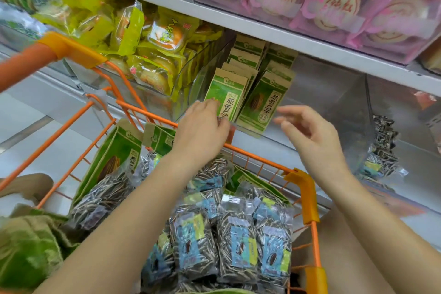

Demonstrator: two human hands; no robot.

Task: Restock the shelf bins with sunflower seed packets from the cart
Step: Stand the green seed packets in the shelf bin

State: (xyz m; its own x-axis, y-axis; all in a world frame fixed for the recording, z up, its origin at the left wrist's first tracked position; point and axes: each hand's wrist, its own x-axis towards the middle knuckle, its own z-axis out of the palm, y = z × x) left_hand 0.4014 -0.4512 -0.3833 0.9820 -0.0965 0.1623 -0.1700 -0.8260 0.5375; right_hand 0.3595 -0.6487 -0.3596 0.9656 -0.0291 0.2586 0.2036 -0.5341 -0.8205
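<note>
Green and tan sunflower seed packets (261,100) stand upright in two rows inside a clear shelf bin (202,79). My left hand (202,126) touches the lower edge of the front left packet (226,95), fingers against its face. My right hand (310,126) hovers empty just right of the bin, fingers loosely spread. Below my arms the orange wire cart (307,193) holds more green packets (114,150) and several clear bags of striped seeds with blue labels (238,243).
A neighbouring bin on the left is piled with yellow-wrapped pastries (143,38). Pink-wrapped cakes (334,0) fill the shelf above. A clear bin (346,102) to the right holds a few seed bags (384,145) at its far side. The cart handle (28,59) sits at the left.
</note>
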